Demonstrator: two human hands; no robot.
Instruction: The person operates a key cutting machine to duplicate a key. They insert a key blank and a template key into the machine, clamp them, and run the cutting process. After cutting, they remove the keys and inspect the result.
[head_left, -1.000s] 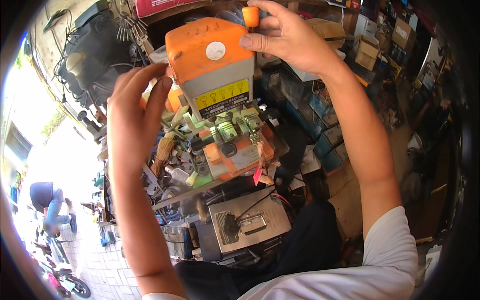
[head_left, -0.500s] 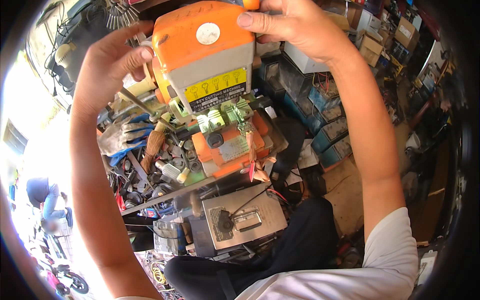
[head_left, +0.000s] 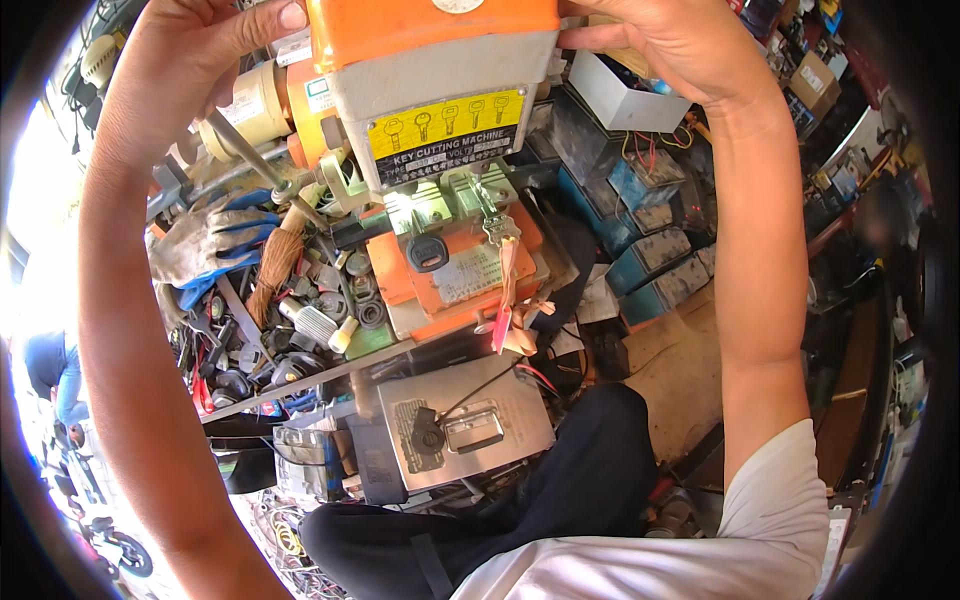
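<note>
Orange machine (head_left: 435, 60) fills the upper centre of the frame, upright between both hands. Left hand (head_left: 205, 40) curls narrowly at its left edge; right hand (head_left: 670, 40) grips its right top corner, equally near.

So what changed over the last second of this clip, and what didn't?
The left hand went from open and apart to resting its thumb on the orange and grey key-cutting machine. The right hand shifted from the small orange knob on top to the machine's upper right edge. The black-headed key stayed clamped in the vise.
</note>
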